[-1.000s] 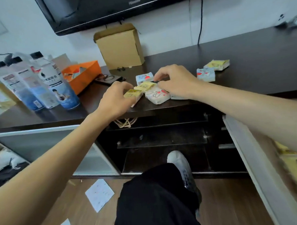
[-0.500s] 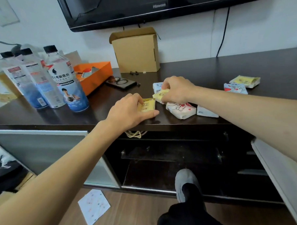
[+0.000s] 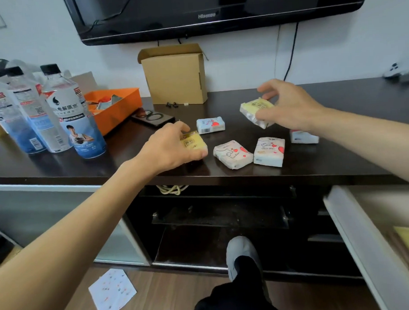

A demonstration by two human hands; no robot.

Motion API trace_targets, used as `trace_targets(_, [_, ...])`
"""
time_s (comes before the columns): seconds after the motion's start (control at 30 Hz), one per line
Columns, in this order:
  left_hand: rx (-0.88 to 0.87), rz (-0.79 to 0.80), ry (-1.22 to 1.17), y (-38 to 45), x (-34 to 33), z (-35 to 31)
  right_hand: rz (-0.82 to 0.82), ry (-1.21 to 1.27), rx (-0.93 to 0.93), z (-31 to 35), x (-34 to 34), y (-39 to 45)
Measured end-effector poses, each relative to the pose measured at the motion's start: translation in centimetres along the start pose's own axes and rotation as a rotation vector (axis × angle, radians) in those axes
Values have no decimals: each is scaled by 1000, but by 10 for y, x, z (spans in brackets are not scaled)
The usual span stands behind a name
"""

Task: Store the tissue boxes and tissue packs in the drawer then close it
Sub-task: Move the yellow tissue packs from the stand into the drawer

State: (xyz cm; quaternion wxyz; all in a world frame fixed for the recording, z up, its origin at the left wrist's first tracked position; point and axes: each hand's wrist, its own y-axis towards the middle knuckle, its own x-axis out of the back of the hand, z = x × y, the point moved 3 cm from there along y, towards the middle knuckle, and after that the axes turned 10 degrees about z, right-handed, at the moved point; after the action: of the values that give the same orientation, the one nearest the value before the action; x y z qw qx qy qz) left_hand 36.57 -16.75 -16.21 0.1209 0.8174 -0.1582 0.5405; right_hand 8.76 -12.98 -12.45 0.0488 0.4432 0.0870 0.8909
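Both arms extended over the dark cabinet top (image 3: 337, 97): left hand (image 3: 168, 147) pinched shut near its front edge, right hand (image 3: 288, 104) raised, fingers clamped.

Two yellow tissue packs (image 3: 194, 143) held; four white packs (image 3: 232, 154) lie on the cabinet top (image 3: 58, 166).

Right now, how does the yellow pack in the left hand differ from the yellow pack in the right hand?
The left hand pins its yellow pack low at the cabinet top, while the right hand holds its yellow pack lifted clear of it. The left pack lies nearly flat; the right one is tilted. The left pack is near the front edge; the right one is further back. Both are small yellow tissue packs in soft wrapping.
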Motion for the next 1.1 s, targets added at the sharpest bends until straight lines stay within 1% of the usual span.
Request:
trace_targets(0.07, [-54,-83,-35,-5,2,-20,-6,-26,-33,-23,22,-22])
trace_targets(0.1, [-101,-95,-58,-8,1,-36,-11,-50,-55,-36,33,-35])
trace_targets(0.17, [-198,-61,-100,-12,-8,-75,-27,-98,-110,-63,55,-61])
trace_targets(0.27, [-329,-27,-82,-17,-33,-144,-61,-122,-239,-105,85,-97])
trace_targets(0.33, [-372,-10,-81,-17,-53,-187,-92,-99,-332,-129,98,-118])
trace_targets(0.43, [-322,68,-97,-4,-83,-241,-117,-118,-414,-156,106,-141])
trace_targets(0.53, [-215,77,-1,17,-109,-276,-102,-137,-460,-171,108,-155])
trace_targets(0.6, [-151,127,50,25,-122,-288,-77,-200,-484,-177,110,-161])
trace_targets(0.7, [-162,205,133,27,-136,-295,-18,-261,-464,-185,117,-165])
trace_targets(0.77, [-193,231,174,28,-134,-297,28,-197,-402,-192,122,-167])
trace_targets(0.83, [-216,289,150,27,-128,-296,117,-53,-365,-200,129,-173])
trace_targets(0.9, [-293,387,143,23,-127,-295,236,41,-336,-205,133,-180])
trace_targets(0.93, [-338,416,152,19,-127,-295,260,65,-320,-208,134,-182])
trace_targets(1.0, [-380,399,125,16,-129,-293,239,62,-297,-214,134,-183])
trace_targets(1.1, [-382,297,142,15,-131,-293,196,40,-239,-212,136,-183])
